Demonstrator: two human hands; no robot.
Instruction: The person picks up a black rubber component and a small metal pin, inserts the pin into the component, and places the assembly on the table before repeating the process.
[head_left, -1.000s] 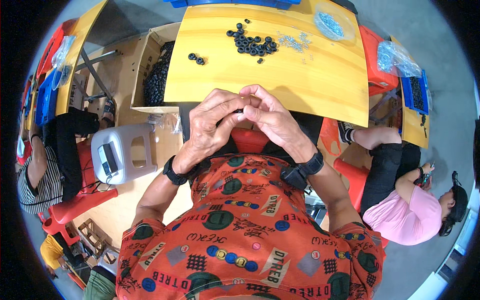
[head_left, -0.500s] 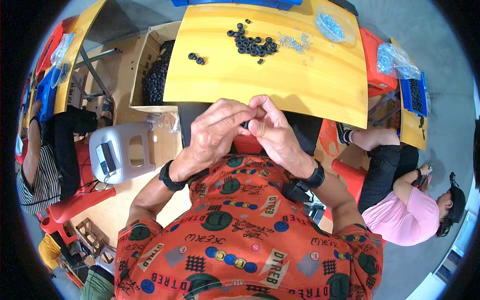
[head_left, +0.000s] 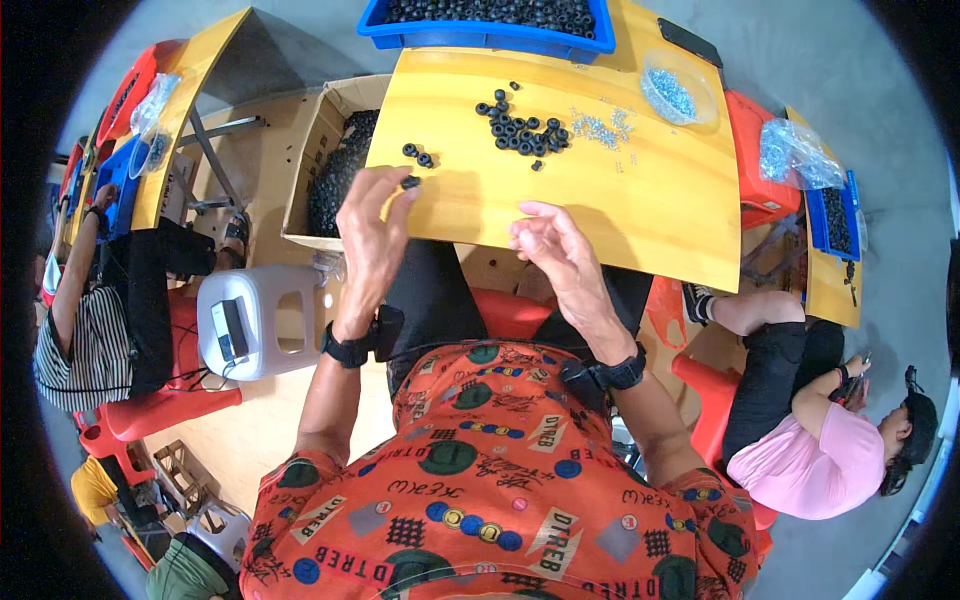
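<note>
At the left part of the yellow table's [head_left: 450,215] near edge, my left hand [head_left: 368,235] pinches a small black round part [head_left: 410,182] between thumb and fingertips. Just beyond it lie a few similar black parts [head_left: 417,155]. My right hand [head_left: 563,255] is over the near edge, right of the middle, its fingers curled and their tips close together. Whatever it may hold is too small to make out. Farther back on the board is a loose cluster of black ring-shaped parts [head_left: 525,135], with small shiny metal pieces [head_left: 600,130] scattered to its right.
A blue tray [head_left: 490,38] of black parts stands at the far edge. A clear bowl [head_left: 672,88] of metal pieces sits back right, near a dark flat device [head_left: 690,42]. Left of the table is a cardboard box [head_left: 300,190] of black parts. People sit at tables on both sides.
My hands, together over my lap before, have come apart. The left has moved forward and left with the black part; the right has shifted right. My view has tilted, showing more of the blue tray.
</note>
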